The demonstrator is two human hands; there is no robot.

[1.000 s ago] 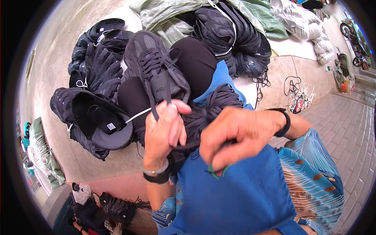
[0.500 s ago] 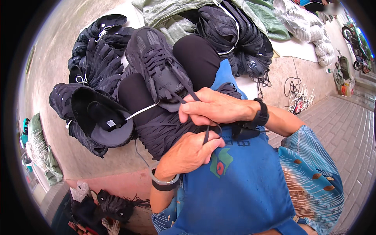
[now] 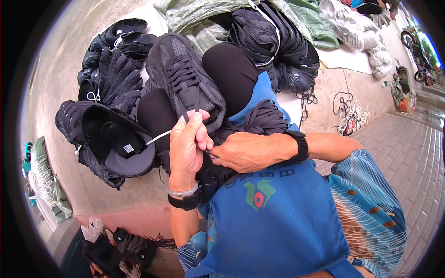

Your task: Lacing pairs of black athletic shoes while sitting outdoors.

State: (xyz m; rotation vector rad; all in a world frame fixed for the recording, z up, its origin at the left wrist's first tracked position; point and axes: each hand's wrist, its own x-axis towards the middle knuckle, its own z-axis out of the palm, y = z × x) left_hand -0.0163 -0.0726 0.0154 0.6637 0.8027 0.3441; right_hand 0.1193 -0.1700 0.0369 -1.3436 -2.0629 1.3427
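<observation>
A dark grey shoe upper [image 3: 178, 69] lies over my knees, its lace [image 3: 184, 76] threaded in crossing rows. At its near end, my left hand [image 3: 187, 139] is closed, thumb up, pinching the shoelace by the tongue. Just right of it, my right hand [image 3: 252, 150] is closed with its fingertips on a dark strand of the lace that runs toward the left hand. A thick bundle of dark laces [image 3: 266, 118] rests on my lap behind the right hand. The fingertips' exact grip is partly hidden.
Stacked dark shoe uppers tied with white cord [image 3: 113, 78] lie to the left, one open upper [image 3: 123, 148] nearest. Another tied bundle [image 3: 273, 41] sits ahead beside green woven sacking [image 3: 320, 28]. Loose laces [image 3: 352, 116] lie on the ledge at right. A blue apron [image 3: 278, 217] covers my front.
My left hand has moved up to the near end of the shoe upper and turned thumb up. My right hand has come down below the shoe, uncovering the lace bundle.
</observation>
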